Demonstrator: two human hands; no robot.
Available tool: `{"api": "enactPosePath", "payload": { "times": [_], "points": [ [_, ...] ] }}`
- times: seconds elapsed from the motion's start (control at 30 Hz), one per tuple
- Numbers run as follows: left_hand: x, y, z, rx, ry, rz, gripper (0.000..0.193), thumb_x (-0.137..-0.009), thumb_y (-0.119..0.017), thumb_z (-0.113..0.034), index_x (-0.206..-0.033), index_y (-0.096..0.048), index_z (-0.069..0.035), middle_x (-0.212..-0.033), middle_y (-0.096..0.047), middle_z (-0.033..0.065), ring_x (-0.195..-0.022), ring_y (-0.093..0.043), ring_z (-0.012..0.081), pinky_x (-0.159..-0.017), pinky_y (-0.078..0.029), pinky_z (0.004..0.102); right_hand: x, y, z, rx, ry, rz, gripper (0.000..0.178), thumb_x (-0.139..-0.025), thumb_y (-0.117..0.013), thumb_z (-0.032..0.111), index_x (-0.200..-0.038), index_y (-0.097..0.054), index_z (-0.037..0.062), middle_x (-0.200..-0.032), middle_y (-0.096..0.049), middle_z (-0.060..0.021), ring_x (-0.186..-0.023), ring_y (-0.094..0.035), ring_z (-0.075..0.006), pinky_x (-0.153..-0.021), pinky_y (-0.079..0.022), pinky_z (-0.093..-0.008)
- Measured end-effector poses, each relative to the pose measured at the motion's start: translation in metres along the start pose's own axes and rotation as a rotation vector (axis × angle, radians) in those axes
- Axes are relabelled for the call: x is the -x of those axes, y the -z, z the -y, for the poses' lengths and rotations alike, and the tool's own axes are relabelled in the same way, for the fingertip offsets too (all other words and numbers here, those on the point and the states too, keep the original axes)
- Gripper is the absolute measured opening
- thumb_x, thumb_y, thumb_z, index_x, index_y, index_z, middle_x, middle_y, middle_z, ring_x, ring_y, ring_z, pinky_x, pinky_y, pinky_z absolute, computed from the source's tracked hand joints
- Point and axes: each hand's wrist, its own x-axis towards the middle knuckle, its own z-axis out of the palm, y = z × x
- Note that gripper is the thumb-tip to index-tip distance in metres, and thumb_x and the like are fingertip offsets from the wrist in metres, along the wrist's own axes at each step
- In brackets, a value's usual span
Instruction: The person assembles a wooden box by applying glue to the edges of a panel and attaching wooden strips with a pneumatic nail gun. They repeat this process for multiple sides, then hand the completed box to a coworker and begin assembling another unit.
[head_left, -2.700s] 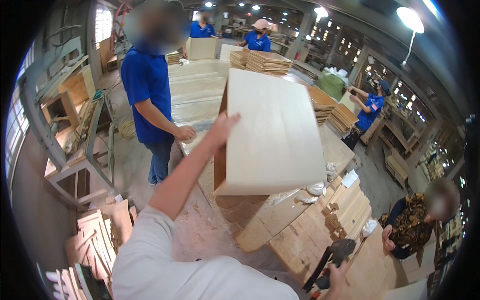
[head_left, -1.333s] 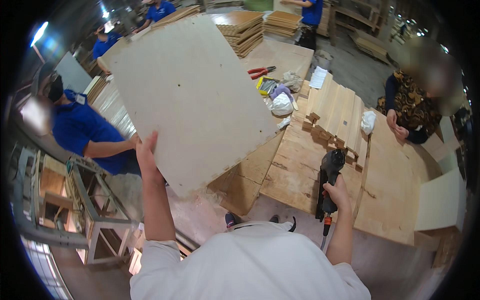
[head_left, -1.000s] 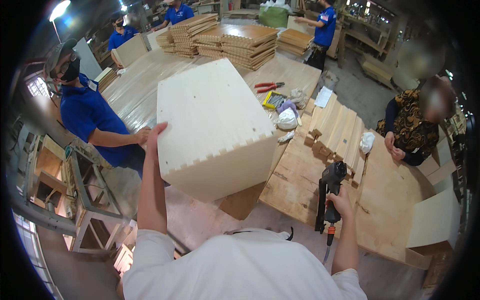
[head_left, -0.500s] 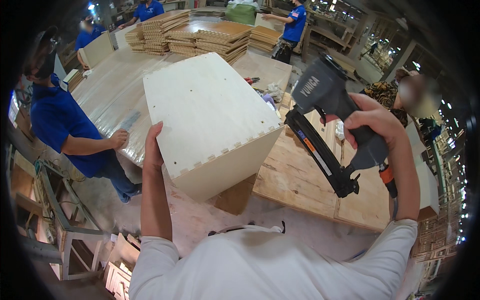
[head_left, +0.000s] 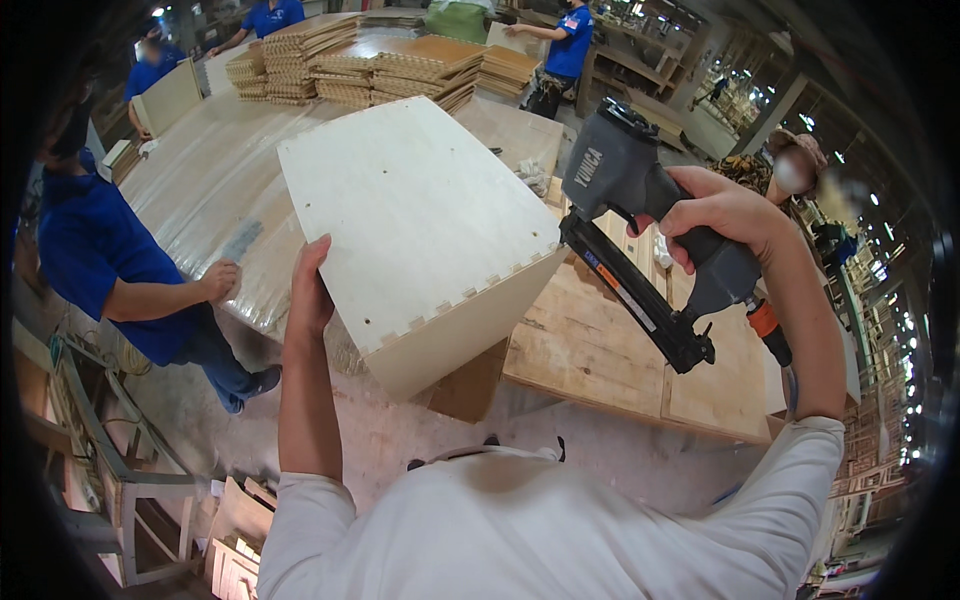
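Observation:
A pale wooden box with interlocking finger joints along its near edge sits tilted in front of me. My left hand grips its left side, thumb on the top panel and the other fingers hidden behind. In my right hand is a dark grey pneumatic nail gun, fingers wrapped round its handle. The gun's nose is at the box's right corner, touching or very near it. An orange hose coupling hangs from the handle's end, beside my forearm. Several small dark fastener marks dot the top panel.
Wooden panels form a surface below the gun. A wrapped table extends left, with stacks of jointed boards at its far end. A co-worker in blue stands left; others work beyond. A wooden frame stands lower left.
The nail gun has shifted slightly left and up, nearer the box's corner. The box has turned slightly in my left hand. The co-worker at left now shows farther left.

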Motion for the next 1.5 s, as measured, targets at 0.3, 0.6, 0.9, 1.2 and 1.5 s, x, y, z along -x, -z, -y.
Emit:
{"api": "enactPosePath", "payload": {
  "times": [0.3,0.6,0.9,1.2,1.5],
  "points": [
    [-0.005,0.005,0.006,0.044,0.023,-0.031,0.038,-0.084,-0.060,-0.031,-0.110,-0.055,-0.003,-0.107,-0.059,0.0080,-0.100,-0.055,0.0191,-0.089,-0.044,0.0337,0.003,-0.008,0.005,0.046,0.027,-0.039,0.036,-0.069,-0.058,0.004,-0.102,-0.053,-0.0065,-0.089,-0.062,-0.0121,-0.051,-0.058,-0.0126,-0.043,-0.052,-0.0269],
    [-0.005,0.004,0.008,0.044,0.003,-0.021,0.039,-0.084,-0.060,-0.032,-0.110,-0.056,-0.004,-0.104,-0.060,0.0073,-0.098,-0.056,0.0190,-0.088,-0.044,0.0330,0.005,-0.003,0.000,0.036,0.031,-0.039,0.039,-0.069,-0.059,0.005,-0.105,-0.053,-0.0071,-0.086,-0.063,-0.0115,-0.051,-0.058,-0.0119,-0.043,-0.052,-0.0260],
    [0.001,-0.007,0.001,0.034,-0.003,0.014,0.040,-0.084,-0.058,-0.033,-0.110,-0.056,-0.002,-0.103,-0.060,0.0078,-0.097,-0.057,0.0188,-0.086,-0.045,0.0324,0.000,-0.002,-0.001,0.077,0.032,0.012,0.037,-0.070,-0.058,0.005,-0.104,-0.052,-0.0073,-0.090,-0.062,-0.0129,-0.051,-0.058,-0.0126,-0.044,-0.052,-0.0266],
    [0.000,-0.012,0.000,0.031,-0.004,0.005,0.037,-0.085,-0.057,-0.031,-0.109,-0.056,-0.002,-0.102,-0.061,0.0071,-0.097,-0.057,0.0185,-0.086,-0.045,0.0318,0.011,-0.026,0.012,-0.010,0.073,0.160,0.029,-0.072,-0.061,0.005,-0.097,-0.053,-0.0057,-0.077,-0.057,-0.0081,-0.053,-0.057,-0.0119,-0.047,-0.050,-0.0267],
    [0.000,-0.029,-0.002,-0.008,-0.023,-0.021,0.039,-0.085,-0.055,-0.039,-0.103,-0.059,-0.005,-0.087,-0.062,0.0051,-0.078,-0.061,0.0162,-0.068,-0.050,0.0289,0.003,-0.032,0.018,-0.001,0.024,0.184,0.036,-0.068,-0.061,0.001,-0.102,-0.051,-0.0061,-0.084,-0.059,-0.0112,-0.051,-0.058,-0.0139,-0.044,-0.049,-0.0275]
  ]
}}
